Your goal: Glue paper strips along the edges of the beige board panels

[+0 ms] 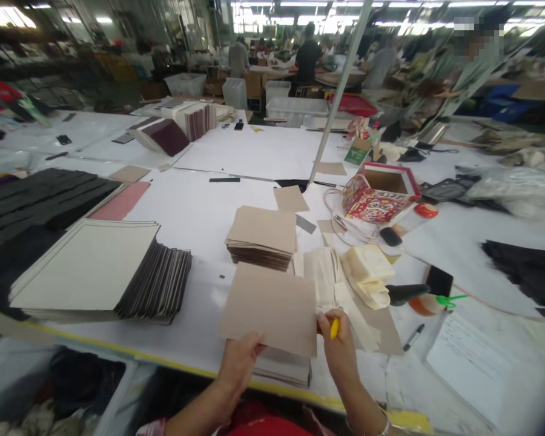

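A tan cardboard sheet [269, 309] is tilted up in front of me, over a low stack of pale sheets [281, 368] by the table's front edge. My left hand [243, 357] grips its lower edge, thumb on top. At the sheet's right edge, my right hand [338, 339] is closed round a yellow tool [335, 328], perhaps a pen or cutter; its kind is not clear. Those right fingertips reach the sheet's edge. Just behind stands a stack of tan cardboard sheets [263, 229]. Cream fabric strips [320, 278] lie to the right of the held sheet.
On the left are a large stack of pale boards [84, 266] and dark cloth [40, 194]. To the right sit a crumpled yellowish cloth [367, 272], a phone [439, 281], a marker [413, 337], a written paper [470, 363] and a red box [381, 197]. A slanted pole [340, 97] rises behind.
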`<state>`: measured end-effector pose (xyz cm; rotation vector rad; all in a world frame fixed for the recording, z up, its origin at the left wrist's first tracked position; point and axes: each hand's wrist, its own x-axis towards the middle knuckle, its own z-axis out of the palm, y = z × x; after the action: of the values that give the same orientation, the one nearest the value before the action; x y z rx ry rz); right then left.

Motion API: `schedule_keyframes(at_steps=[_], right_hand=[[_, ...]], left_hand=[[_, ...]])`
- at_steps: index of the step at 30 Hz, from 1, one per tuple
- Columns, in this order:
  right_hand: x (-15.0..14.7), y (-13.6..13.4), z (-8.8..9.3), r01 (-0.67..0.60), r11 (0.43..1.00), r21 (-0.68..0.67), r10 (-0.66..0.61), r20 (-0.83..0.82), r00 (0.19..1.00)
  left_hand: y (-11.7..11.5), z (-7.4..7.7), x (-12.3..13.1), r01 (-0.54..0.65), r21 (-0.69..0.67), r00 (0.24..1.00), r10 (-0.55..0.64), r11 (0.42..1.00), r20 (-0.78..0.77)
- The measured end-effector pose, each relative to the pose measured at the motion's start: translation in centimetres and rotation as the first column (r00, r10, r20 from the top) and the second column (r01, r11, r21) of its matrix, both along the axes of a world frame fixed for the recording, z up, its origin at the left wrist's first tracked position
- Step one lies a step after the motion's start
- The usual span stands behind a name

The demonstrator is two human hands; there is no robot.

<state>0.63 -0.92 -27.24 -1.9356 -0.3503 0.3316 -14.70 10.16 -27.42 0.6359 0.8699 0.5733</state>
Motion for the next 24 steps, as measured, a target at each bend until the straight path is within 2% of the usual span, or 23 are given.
schedule_keyframes(at_steps=[4, 7, 9, 11, 13, 15, 18, 24], right_hand=[[-1.7, -2.7, -3.0, -0.025, 0.99, -0.141, 0.032, 0.045, 0.998], [-2.5, -3.5, -4.8, -0.031, 0.977, -0.209, 0.047, 0.074, 0.996], [-2.6, -3.8, -5.8, -0.038, 0.966, -0.256, 0.059, 0.077, 0.995], [-2.4, -3.8, -6.6, -0.057, 0.951, -0.303, 0.085, 0.079, 0.993], [-2.0, -3.5, -7.1, -0.071, 0.938, -0.34, 0.109, 0.095, 0.989], [-1.4, -2.7, -7.7, -0.077, 0.928, -0.365, 0.131, 0.125, 0.984], [-0.6, -1.4, -8.4, -0.099, 0.913, -0.395, 0.177, 0.165, 0.97], [-0.1, -0.2, -9.5, -0.155, 0.888, -0.432, 0.242, 0.154, 0.958]], left_hand=[[-2.2, -2.8, -2.5, 0.098, -0.08, 0.995, -0.099, 0.992, -0.007], [-1.3, -3.9, -4.0, 0.126, -0.084, 0.991, -0.129, 0.989, -0.035], [0.4, -4.7, -4.8, 0.123, -0.007, 0.983, -0.123, 0.992, -0.138], [2.6, -5.8, -5.3, 0.178, 0.137, 0.939, -0.126, 0.974, -0.321], [4.6, -7.3, -5.6, 0.301, 0.294, 0.852, -0.117, 0.907, -0.51], [6.1, -8.7, -5.4, 0.403, 0.411, 0.784, -0.076, 0.818, -0.617], [7.2, -10.0, -4.9, 0.452, 0.482, 0.749, -0.026, 0.751, -0.662], [7.6, -10.7, -4.7, 0.456, 0.49, 0.733, -0.001, 0.743, -0.68]])
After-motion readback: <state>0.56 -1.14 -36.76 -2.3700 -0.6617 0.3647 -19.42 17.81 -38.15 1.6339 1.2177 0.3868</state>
